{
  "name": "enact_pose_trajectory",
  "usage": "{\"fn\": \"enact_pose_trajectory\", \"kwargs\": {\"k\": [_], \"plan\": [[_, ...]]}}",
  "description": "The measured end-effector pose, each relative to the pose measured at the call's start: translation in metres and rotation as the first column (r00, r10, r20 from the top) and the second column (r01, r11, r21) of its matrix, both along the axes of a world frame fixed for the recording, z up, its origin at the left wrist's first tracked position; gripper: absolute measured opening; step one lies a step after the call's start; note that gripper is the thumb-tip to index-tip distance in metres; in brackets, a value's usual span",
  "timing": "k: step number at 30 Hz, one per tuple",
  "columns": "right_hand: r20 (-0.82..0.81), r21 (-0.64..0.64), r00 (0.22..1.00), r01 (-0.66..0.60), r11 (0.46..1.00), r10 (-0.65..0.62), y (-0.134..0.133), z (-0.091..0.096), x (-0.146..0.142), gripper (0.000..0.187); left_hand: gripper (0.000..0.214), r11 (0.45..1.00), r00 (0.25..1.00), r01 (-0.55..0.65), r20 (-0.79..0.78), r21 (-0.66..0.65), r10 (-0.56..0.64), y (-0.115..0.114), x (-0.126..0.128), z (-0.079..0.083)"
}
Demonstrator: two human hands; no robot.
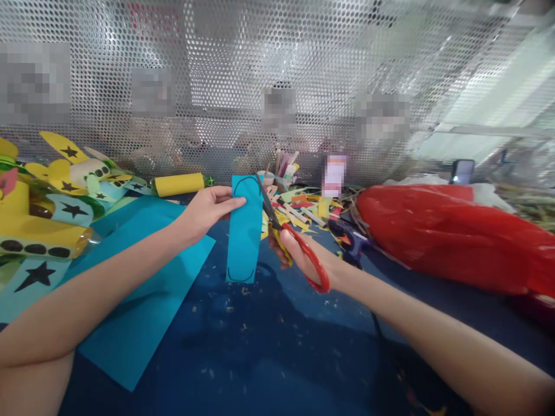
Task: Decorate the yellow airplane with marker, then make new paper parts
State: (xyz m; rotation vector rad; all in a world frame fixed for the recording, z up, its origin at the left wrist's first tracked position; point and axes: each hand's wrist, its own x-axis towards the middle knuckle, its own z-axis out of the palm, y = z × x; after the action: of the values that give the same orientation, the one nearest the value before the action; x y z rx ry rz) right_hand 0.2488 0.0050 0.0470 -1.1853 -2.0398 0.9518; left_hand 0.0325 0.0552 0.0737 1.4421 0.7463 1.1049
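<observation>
My left hand [210,211] pinches the upper left edge of a blue paper strip [245,242], thumb in front. The strip hangs upright above the table, with curved black lines drawn near its top and bottom ends. In my right hand [299,254] is a pair of scissors [309,254] with red and yellow handles. Its blades point up and lie along the strip's upper right edge, near the end of the drawn curve. Whether the blades are cutting into the paper I cannot tell. Large blue paper sheets [143,312] lie beneath my left forearm.
Yellow bottle crafts with black stars [43,231] crowd the left side. Behind the strip are paper scraps [299,211] and a cup of sticks [286,167]. A glue gun [353,240] and a large red plastic bag [437,237] lie right. Perforated metal [243,75] stands behind the table.
</observation>
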Motion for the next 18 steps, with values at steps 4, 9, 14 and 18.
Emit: {"fn": "enact_pose_trajectory", "kwargs": {"k": [4,9,14,18], "plan": [[0.049,0.033,0.999,0.013,0.999,-0.015,0.0005,-0.0004,-0.0014,0.068,0.02,1.0,1.0,0.001,-0.006,-0.014,-0.001,-0.0029,0.0004,0.001],[0.07,0.059,0.998,0.006,0.998,-0.01,0.0009,0.001,-0.0009,0.066,0.019,1.0,1.0,0.021,-0.014,-0.012,-0.021,-0.0028,0.0002,-0.0007],[0.053,0.066,0.998,-0.021,0.998,0.017,0.0027,-0.0008,0.0026,0.063,0.017,1.0,1.0,0.018,-0.011,-0.004,-0.018,-0.0024,0.0007,-0.0007],[0.033,0.039,0.999,-0.041,0.998,0.04,0.0057,-0.0062,0.0068,0.058,0.017,1.0,1.0,0.027,-0.006,-0.015,-0.028,-0.0034,0.001,-0.0006]]}}
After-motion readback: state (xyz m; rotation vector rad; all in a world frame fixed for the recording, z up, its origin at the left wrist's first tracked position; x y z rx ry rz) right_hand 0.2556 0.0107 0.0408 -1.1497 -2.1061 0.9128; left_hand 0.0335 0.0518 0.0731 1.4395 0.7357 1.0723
